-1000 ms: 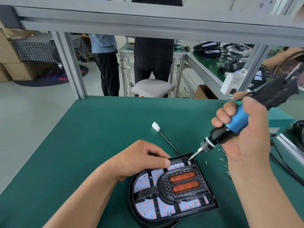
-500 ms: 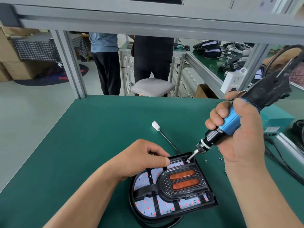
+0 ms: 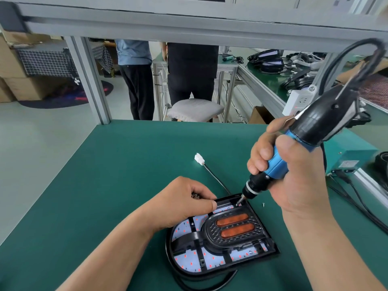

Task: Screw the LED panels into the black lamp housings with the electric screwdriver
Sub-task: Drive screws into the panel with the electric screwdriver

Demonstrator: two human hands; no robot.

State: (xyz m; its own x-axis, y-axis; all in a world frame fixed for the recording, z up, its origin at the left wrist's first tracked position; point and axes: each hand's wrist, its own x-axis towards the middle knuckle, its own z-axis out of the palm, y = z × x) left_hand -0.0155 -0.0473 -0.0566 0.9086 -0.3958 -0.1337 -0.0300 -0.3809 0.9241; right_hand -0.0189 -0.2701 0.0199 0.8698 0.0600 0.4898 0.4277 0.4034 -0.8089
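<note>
A black lamp housing lies on the green mat, holding a white LED panel with red dots and two orange lenses. My right hand grips the blue-and-black electric screwdriver, tilted, its bit tip down in the housing's far corner. My left hand rests on the housing's far left edge, fingers curled, thumb along the rim; small metal pieces show between its fingers.
A black cable with a white connector runs away from the housing. One loose screw lies right of it. A teal box and cables sit at the right. Two people stand beyond the bench by a stool.
The screwdriver has swung more upright and moved left and down, its bit now seated in the housing's far corner. My left hand has stayed on the housing.
</note>
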